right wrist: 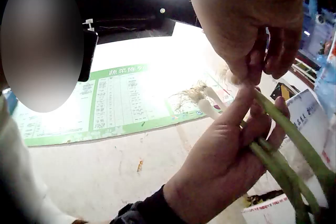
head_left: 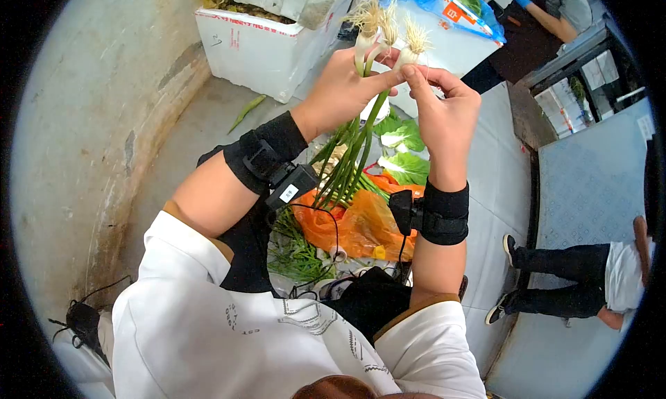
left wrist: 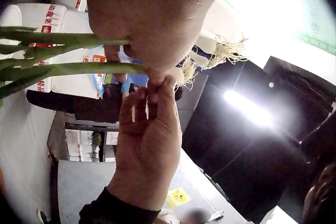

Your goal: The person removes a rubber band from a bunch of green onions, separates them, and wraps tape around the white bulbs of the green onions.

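My left hand [head_left: 334, 94] grips several spring onions [head_left: 369, 132] just below their white ends, roots up and green stalks hanging down. Close beside it, my right hand [head_left: 449, 111] pinches one white bulb [head_left: 411, 54] between thumb and fingers, right under its stringy roots [head_left: 416, 38]. In the left wrist view the green stalks [left wrist: 58, 70] run out to the left, and the right-hand fingertips meet the left hand. The right wrist view shows the left thumb and the right fingertips together at one stalk [right wrist: 294, 129]; the right hand partly hides the bulb there.
Below the hands lie an orange plastic bag [head_left: 368, 222], loose green stems [head_left: 295, 250] and leafy greens [head_left: 406, 166]. White foam boxes [head_left: 243, 55] stand ahead, by the wall [head_left: 104, 107] at left. Another person [head_left: 576, 281] is at the right. A cable [head_left: 336, 225] hangs between the arms.
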`<move>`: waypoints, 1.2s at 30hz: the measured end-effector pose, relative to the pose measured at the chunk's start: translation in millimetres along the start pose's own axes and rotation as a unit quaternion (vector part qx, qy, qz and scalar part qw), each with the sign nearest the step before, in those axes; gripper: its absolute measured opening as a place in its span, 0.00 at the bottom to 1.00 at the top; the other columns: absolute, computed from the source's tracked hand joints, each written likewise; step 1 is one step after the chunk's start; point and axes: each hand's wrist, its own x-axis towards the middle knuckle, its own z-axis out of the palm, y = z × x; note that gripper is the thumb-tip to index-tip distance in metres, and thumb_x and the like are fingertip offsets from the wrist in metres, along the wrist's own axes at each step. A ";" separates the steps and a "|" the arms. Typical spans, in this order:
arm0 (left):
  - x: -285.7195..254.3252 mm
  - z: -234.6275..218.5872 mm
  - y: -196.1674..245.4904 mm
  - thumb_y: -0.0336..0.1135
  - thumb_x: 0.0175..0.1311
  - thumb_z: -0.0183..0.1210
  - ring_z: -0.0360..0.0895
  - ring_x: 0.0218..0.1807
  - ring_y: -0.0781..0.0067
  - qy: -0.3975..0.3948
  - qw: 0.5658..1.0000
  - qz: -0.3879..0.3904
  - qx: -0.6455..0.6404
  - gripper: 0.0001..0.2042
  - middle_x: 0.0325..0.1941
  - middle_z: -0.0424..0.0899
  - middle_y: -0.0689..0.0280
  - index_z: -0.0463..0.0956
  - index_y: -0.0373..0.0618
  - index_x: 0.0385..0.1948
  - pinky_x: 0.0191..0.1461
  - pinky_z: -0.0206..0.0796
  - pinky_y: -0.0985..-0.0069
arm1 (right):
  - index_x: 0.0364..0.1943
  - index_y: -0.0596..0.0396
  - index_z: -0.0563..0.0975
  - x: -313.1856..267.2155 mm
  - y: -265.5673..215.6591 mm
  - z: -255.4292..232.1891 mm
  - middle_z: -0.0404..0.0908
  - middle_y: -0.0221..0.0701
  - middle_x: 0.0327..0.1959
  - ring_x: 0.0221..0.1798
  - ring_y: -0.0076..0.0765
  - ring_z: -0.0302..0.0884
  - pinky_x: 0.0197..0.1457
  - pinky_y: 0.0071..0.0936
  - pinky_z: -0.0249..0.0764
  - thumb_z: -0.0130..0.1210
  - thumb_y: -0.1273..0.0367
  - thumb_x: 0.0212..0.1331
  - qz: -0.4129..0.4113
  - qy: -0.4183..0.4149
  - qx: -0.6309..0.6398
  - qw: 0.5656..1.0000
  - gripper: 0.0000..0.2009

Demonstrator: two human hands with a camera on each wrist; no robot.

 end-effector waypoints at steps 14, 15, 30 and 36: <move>-1.1 0.7 3.7 0.36 0.66 0.67 0.77 0.37 0.81 0.046 0.990 0.033 0.129 0.14 0.38 0.83 0.67 0.78 0.36 0.46 0.42 0.70 0.78 | 0.33 0.63 0.83 3.4 0.7 -6.5 0.83 0.27 0.27 0.29 0.18 0.78 0.36 0.18 0.75 0.64 0.69 0.61 0.106 -0.015 0.177 0.978 0.08; -1.6 -0.7 5.5 0.36 0.66 0.67 0.77 0.37 0.81 0.044 0.990 0.032 0.129 0.14 0.38 0.83 0.67 0.78 0.36 0.46 0.42 0.70 0.78 | 0.33 0.62 0.82 4.4 -0.2 -7.2 0.82 0.26 0.26 0.28 0.18 0.77 0.35 0.18 0.75 0.62 0.69 0.63 0.117 -0.011 0.201 0.972 0.08; -2.0 3.5 5.2 0.35 0.71 0.63 0.81 0.50 0.75 0.015 0.997 -0.040 -0.062 0.17 0.48 0.80 0.68 0.73 0.33 0.53 0.55 0.80 0.72 | 0.50 0.57 0.79 19.5 51.6 -34.3 0.78 0.45 0.48 0.47 0.40 0.79 0.50 0.33 0.74 0.60 0.73 0.62 -0.138 0.131 -0.150 0.970 0.12; 1.2 8.7 0.6 0.34 0.72 0.61 0.80 0.49 0.77 0.006 0.998 -0.048 -0.049 0.16 0.48 0.80 0.67 0.73 0.37 0.55 0.53 0.79 0.73 | 0.58 0.57 0.78 14.1 45.0 -25.1 0.79 0.50 0.56 0.58 0.49 0.78 0.63 0.39 0.73 0.62 0.70 0.62 -0.089 -0.079 -0.119 0.986 0.19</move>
